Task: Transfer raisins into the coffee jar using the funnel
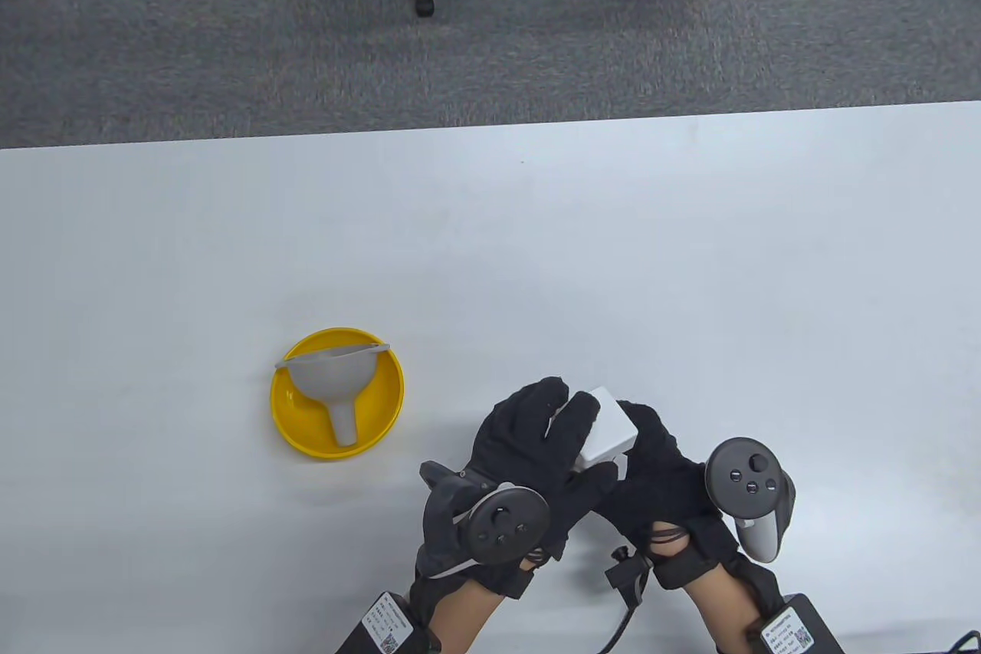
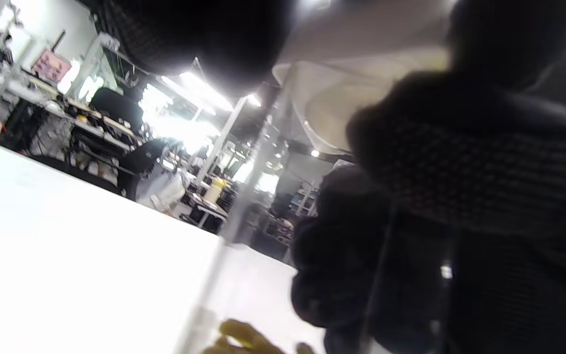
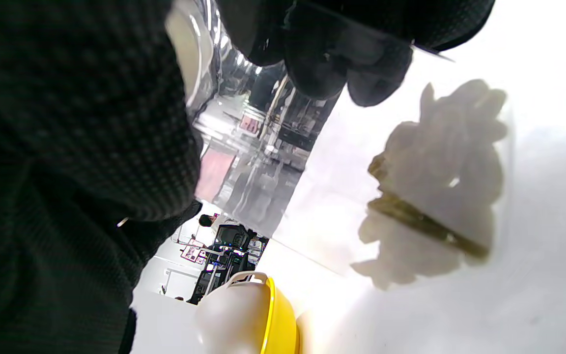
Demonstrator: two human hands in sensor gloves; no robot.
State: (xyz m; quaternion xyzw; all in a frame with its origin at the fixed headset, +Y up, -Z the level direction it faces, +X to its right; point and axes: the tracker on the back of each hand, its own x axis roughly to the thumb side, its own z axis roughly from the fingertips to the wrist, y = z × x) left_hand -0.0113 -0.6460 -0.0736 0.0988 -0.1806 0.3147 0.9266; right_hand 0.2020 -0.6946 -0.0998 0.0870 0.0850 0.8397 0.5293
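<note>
While both hands (image 1: 536, 447) (image 1: 659, 485) grip jar (image 1: 605, 432) | funnel (image 1: 333, 378) in bowl (image 1: 383, 409)

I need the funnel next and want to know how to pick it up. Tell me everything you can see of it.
The funnel is grey, seemingly plastic, with a wide cone, a short spout and a small tab on its rim. It lies on its side inside the yellow bowl, mouth toward the table's far edge, spout toward the person. Only the bowl touches it; both hands are off to its right, holding something else.
</note>
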